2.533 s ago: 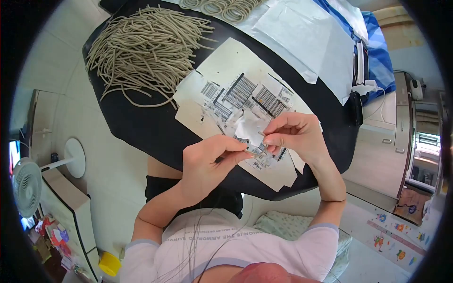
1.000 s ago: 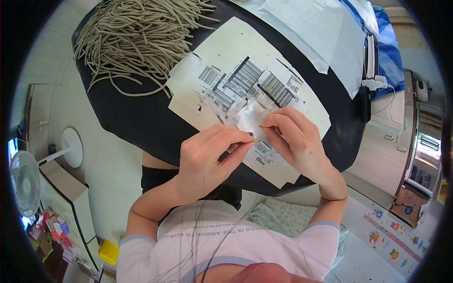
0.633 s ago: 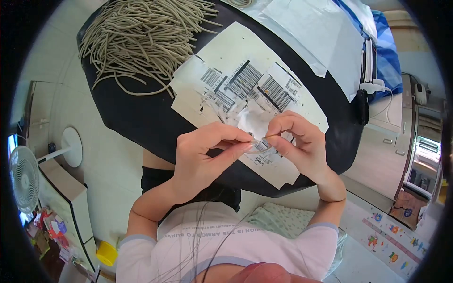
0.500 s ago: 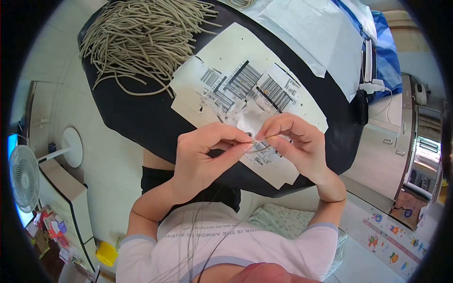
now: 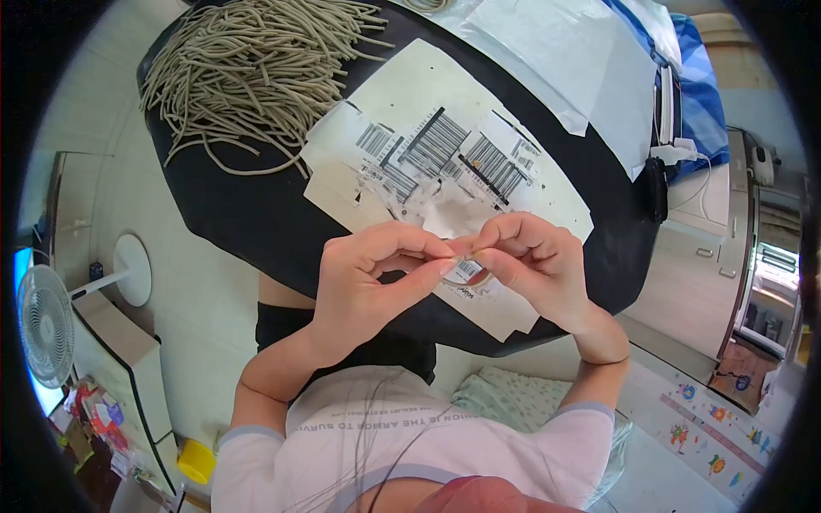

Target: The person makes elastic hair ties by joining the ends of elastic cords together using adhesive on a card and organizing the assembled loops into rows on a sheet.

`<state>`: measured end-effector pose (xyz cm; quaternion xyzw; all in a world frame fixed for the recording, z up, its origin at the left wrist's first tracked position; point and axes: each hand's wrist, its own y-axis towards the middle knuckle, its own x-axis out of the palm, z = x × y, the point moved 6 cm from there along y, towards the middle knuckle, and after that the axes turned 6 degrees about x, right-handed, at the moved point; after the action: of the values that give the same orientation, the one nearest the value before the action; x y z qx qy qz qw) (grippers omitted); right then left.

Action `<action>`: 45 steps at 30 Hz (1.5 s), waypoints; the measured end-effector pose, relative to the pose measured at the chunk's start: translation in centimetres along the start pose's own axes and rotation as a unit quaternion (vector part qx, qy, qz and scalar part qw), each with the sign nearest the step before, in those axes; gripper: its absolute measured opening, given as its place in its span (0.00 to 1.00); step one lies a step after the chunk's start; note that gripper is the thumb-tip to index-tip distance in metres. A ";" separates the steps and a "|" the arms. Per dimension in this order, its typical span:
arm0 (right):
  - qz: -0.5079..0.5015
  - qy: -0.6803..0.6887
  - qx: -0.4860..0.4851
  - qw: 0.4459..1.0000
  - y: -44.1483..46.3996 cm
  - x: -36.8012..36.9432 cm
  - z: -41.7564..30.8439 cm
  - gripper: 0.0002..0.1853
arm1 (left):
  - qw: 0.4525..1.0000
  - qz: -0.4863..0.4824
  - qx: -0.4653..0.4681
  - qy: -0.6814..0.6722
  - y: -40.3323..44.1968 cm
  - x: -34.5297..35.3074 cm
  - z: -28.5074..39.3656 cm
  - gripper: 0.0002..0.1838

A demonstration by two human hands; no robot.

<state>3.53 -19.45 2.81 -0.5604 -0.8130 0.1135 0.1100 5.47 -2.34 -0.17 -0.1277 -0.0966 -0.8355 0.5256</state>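
Both hands meet over the lower part of a cream card covered with barcode labels. My left hand pinches one end of a thin beige cord between thumb and forefinger. The other end is in the closed fingertips of my right hand, and the cord curves into a small loop below them. The fingertips almost touch and hide where the ends meet. Just beyond them, a crumpled white piece lies on the card.
A large pile of beige cords lies at the table's far left. Coiled rings show at the top edge. White plastic sheets cover the far right of the black table. A dark object and white plug sit at the right edge.
My right hand has come closer to my left, and the cord between them has gone from a shallow curve to a rounder loop. The view has shifted slightly.
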 end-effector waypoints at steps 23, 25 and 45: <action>-0.001 -0.011 0.025 1.000 0.0 0.1 0.1 0.07 | 0.999 -0.020 0.012 0.034 0.1 -0.1 0.2 0.08; 0.019 -0.003 0.011 1.000 0.1 0.4 0.0 0.07 | 0.999 -0.019 0.011 0.035 0.1 -0.1 0.2 0.08; 0.056 -0.057 -0.018 0.997 -0.2 0.5 0.2 0.07 | 0.999 -0.018 0.022 0.042 0.2 -0.1 -0.1 0.07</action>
<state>3.15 -19.02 2.72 -0.5994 -0.7874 0.1362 0.0468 5.67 -2.38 -0.24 -0.0792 -0.0946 -0.8472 0.5168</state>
